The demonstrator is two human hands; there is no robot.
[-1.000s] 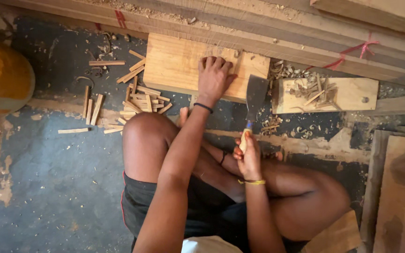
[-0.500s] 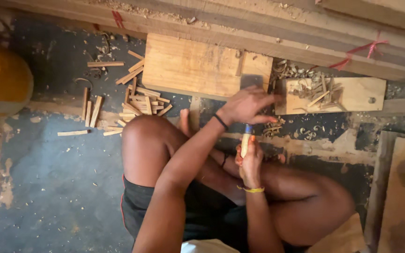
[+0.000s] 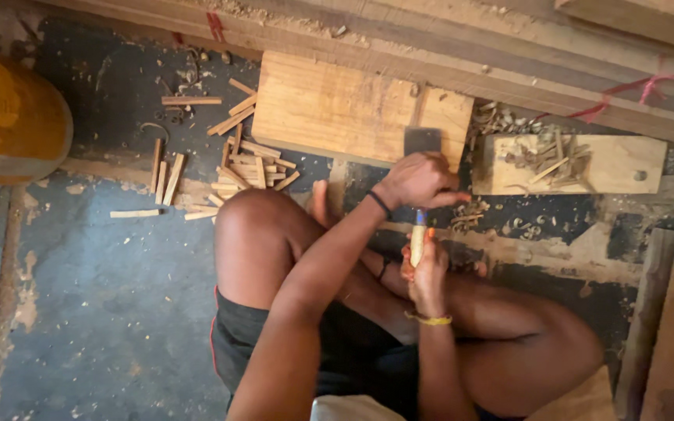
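Left hand (image 3: 419, 181) now rests above chisel (image 3: 417, 242) in right hand (image 3: 429, 273).

Bare arms, black band on left wrist, yellow band on right, dark shorts.

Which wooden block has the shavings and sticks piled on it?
The smaller block on the right, with a hole near its end. The larger block beside it has a bare top.

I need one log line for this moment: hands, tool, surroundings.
left hand: on cleaver blade | right hand: grips cleaver handle | blade on wooden block | wood sticks on floor
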